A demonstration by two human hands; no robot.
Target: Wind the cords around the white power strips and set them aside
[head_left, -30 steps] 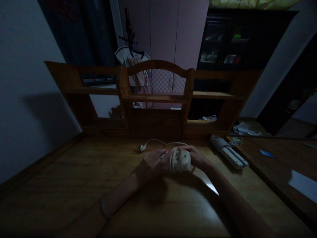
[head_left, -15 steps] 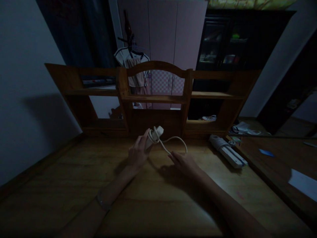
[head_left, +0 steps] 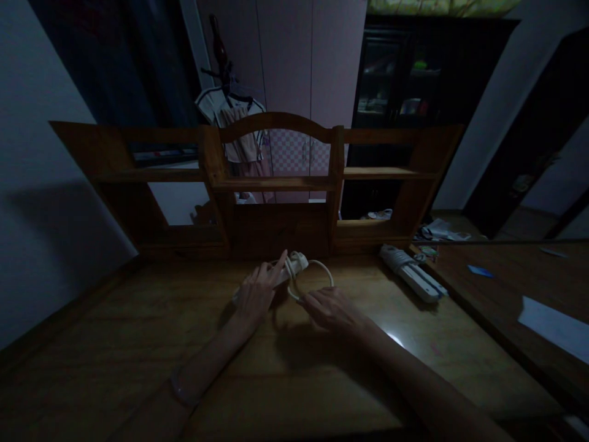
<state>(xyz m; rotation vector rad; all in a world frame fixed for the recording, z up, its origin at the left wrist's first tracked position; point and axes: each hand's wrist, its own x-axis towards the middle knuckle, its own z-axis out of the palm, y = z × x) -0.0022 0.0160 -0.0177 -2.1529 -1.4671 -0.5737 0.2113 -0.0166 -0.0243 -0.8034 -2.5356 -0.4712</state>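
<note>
My left hand grips a white power strip whose far end sticks out past my fingers, with its cable wound around it. A loop of the white cable arcs from the strip over to my right hand, whose fingers pinch the cable just above the wooden desk. Both hands sit close together near the desk's back, in front of the hutch.
A second white power strip with a bundled cord lies to the right on the desk. A wooden hutch with shelves stands along the back edge. Papers and a small blue card lie on a darker surface at right.
The strip was held between both hands mid-desk; my left hand carried it toward the hutch, and my right hand now brings the cable loop in closer to it.
</note>
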